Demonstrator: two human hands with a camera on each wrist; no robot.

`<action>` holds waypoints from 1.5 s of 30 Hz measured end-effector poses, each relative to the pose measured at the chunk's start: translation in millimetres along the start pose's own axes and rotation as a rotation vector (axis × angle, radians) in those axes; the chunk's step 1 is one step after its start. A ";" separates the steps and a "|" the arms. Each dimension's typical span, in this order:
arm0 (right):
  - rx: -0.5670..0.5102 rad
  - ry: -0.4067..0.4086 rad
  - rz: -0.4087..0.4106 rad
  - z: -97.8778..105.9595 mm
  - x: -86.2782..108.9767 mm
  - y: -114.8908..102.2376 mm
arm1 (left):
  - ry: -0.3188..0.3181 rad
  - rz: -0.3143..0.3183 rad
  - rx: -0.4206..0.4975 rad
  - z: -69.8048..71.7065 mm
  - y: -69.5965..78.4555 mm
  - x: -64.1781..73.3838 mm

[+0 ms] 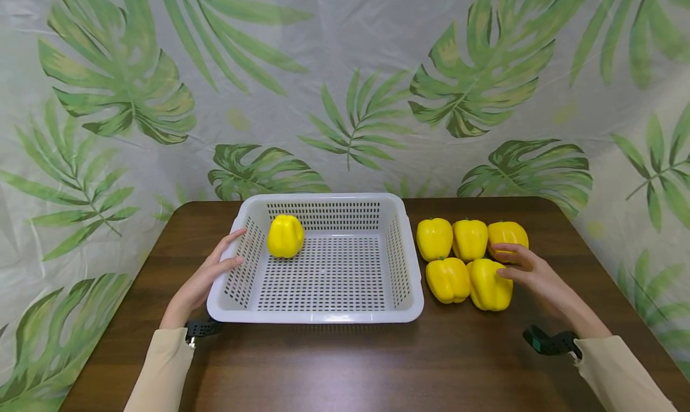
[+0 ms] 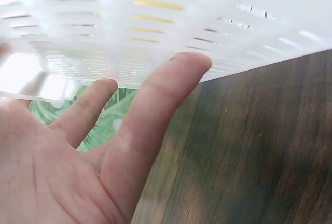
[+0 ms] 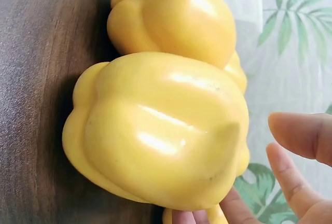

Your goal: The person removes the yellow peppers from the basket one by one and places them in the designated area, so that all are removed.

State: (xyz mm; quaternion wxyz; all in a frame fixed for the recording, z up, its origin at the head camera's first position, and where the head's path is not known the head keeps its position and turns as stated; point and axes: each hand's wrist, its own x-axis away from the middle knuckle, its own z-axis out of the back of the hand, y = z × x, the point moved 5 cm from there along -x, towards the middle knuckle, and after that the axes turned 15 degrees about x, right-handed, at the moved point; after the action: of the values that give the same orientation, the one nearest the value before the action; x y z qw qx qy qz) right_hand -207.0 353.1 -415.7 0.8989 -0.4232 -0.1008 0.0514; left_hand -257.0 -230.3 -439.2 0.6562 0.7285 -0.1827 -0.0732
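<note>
A white perforated plastic basket (image 1: 323, 317) stands on the table with one yellow bell pepper (image 1: 286, 236) in its back left part. My left hand (image 1: 203, 278) rests at the basket's left side, its thumb (image 2: 166, 97) and fingers extended against the wall rather than curled round it. To the right of the basket lie several more yellow bell peppers in two rows. Over the front right bell pepper (image 1: 489, 286) is my right hand (image 1: 539, 280), fingers spread and thumb apart. In the right wrist view some fingertips reach behind that pepper (image 3: 161, 130); whether they touch it I cannot tell.
The dark wooden table (image 1: 323, 370) has its back edge close to a hanging cloth (image 1: 366, 58) printed with green leaves. Next to the front right pepper lies another bell pepper (image 1: 447, 280), with three more (image 1: 433, 239) in the row behind.
</note>
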 end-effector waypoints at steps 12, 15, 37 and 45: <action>0.001 0.035 0.042 4.6 -9.0 -14.3 | 0.001 -0.003 -0.005 0.8 0.4 -2.1; -0.004 0.032 0.080 3.3 -13.2 -28.5 | 0.001 -0.003 -0.004 0.3 0.5 -2.7; -0.126 -0.123 0.203 -57.6 -68.2 -128.0 | -0.010 -0.009 0.018 -0.3 0.5 -0.6; -0.140 -0.188 0.239 -87.6 -85.8 -157.2 | -0.016 -0.013 0.026 -0.9 0.1 -0.2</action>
State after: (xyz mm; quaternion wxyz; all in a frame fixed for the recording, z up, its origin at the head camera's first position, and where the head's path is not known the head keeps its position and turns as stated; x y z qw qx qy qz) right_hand -269.8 172.0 -360.8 0.8413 -0.4873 -0.1368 0.1901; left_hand -256.9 -229.5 -439.1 0.6447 0.7375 -0.1841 -0.0809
